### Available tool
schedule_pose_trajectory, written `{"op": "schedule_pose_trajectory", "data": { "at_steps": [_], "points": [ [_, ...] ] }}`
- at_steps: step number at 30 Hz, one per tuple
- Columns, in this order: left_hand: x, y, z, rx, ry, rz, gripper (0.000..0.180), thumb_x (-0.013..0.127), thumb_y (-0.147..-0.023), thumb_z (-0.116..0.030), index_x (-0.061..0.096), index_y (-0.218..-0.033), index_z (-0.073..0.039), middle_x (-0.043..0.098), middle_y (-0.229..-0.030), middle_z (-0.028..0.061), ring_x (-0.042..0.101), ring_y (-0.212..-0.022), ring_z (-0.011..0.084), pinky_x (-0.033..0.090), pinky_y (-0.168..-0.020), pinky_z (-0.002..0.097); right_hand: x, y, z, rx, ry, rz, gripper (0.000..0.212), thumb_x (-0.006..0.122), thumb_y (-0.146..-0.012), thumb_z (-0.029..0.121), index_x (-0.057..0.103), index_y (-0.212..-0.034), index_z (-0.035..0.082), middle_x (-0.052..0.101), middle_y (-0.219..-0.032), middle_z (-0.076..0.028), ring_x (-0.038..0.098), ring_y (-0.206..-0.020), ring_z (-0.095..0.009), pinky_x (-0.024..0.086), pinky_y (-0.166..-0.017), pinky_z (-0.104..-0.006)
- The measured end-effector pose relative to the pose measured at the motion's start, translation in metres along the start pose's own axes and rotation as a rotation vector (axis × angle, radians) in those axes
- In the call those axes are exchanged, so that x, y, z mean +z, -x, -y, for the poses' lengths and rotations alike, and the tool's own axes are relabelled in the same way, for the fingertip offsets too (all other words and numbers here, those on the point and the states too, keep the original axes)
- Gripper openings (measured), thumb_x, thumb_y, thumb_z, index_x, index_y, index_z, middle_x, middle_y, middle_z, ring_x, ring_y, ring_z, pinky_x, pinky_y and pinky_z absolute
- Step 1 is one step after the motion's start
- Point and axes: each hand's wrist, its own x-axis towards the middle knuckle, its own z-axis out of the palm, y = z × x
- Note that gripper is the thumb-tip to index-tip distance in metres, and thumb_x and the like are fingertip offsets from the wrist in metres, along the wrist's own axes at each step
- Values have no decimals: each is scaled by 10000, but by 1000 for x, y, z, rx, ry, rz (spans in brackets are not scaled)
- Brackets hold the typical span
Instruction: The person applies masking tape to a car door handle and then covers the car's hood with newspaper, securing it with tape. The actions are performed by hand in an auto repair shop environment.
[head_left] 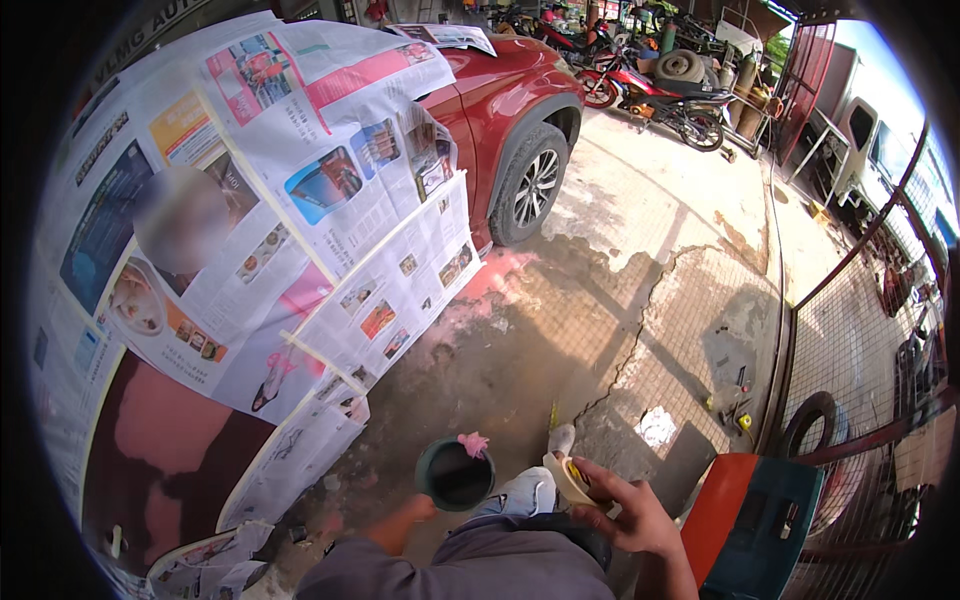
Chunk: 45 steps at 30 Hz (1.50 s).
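Observation:
My right hand (632,512) is closed round a cream-coloured, flat-edged piece (570,486) with a bit of yellow on it, held in front of my body. What kind of thing it is I cannot make out. My left hand (412,512) is low on the left, its fingers curled close beside the rim of a dark green bucket (427,470). Whatever those fingers hold is hidden. Dark liquid fills part of the bucket, and a crumpled pink cloth (474,444) hangs on its far rim. To my left, a red car (515,75) is largely covered in taped newspaper sheets (230,300).
A bare dark red panel (180,440) with pinkish patches shows below the paper. An orange and dark green box (740,525) stands at my right. Small tools (738,412) lie by the wire mesh fence (850,340). Motorcycles (660,95) are parked beyond the car's wheel (533,185).

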Motion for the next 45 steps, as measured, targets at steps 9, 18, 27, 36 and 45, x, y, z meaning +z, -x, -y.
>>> {"op": "schedule_pose_trajectory", "data": {
  "at_steps": [9, 18, 27, 36, 45],
  "points": [
    [-232, -149, -238, 371, 15, -176, 364, 742, -895, -363, 777, -1137, -93, 772, -1116, 144, 732, -1039, 344, 554, -943, 445, -215, 3, -417, 1081, -130, -186, 266, 677, -1001, 207, 680, -1199, 30, 675, -749, -117, 642, -560, -198, 478, -458, -362],
    [-605, -201, -454, 710, 416, -617, 280, 763, -922, -192, 725, -1145, -28, 773, -944, 138, 760, -879, 253, 587, -782, 363, -293, 12, -579, 1566, -493, -120, 258, 667, -992, 145, 632, -1199, -6, 712, -821, -172, 697, -665, -251, 543, -550, -407],
    [-1019, -154, -506, 468, -85, -1331, 320, 781, -881, -162, 698, -1176, -70, 707, -1136, 86, 679, -1098, 306, 546, -950, 431, -551, -255, -742, 1320, -39, 162, 366, 669, -1003, 156, 610, -1334, 12, 760, -905, -189, 718, -715, -266, 560, -583, -436],
    [-1263, -145, -445, -247, -648, -1559, 481, 632, -937, -108, 600, -1417, -129, 498, -1536, 114, 450, -1428, 299, 384, -1153, 475, -779, -899, -536, 75, 538, -234, 671, 666, -879, 137, 473, -1521, 131, 733, -920, -224, 710, -852, -406, 541, -763, -515],
    [-1404, -135, -417, -153, -812, -1731, 285, 629, -904, -98, 724, -1171, -74, 747, -975, 122, 738, -962, 313, 566, -844, 433, -621, -1068, -356, -36, -114, 222, 599, 736, -925, 4, 534, -1486, 63, 592, -795, -16, 616, -789, -138, 522, -791, -290]
  ]
}}
